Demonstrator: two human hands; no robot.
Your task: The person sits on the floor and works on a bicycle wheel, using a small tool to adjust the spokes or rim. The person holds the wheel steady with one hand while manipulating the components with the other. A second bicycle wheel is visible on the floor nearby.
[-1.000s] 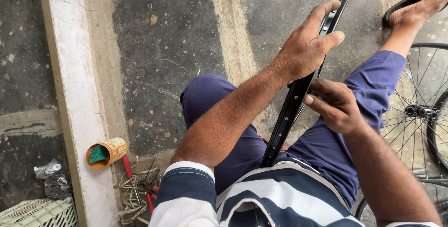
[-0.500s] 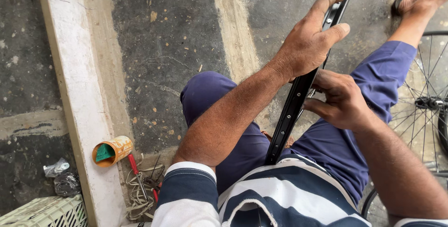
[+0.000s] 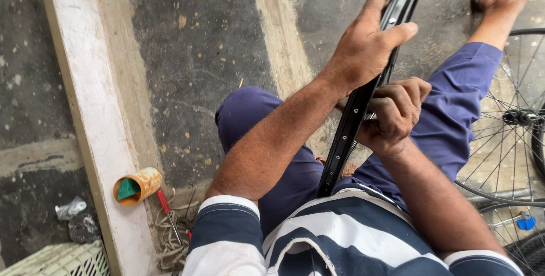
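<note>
Bare black metal bicycle rim with spoke holes point(image 3: 363, 100) standing edge-on between the knees, left hand point(image 3: 363, 43) clamped over its upper stretch, right hand point(image 3: 394, 114) closed against its right side just below (fingers curled), spoked wheel point(image 3: 505, 122) lying on the ground to the right.

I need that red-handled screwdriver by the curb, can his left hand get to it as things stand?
Probably not right away: the left hand is wrapped around the black wheel rim, and the red-handled screwdriver lies on the ground behind his left elbow, beside the orange can.
</note>
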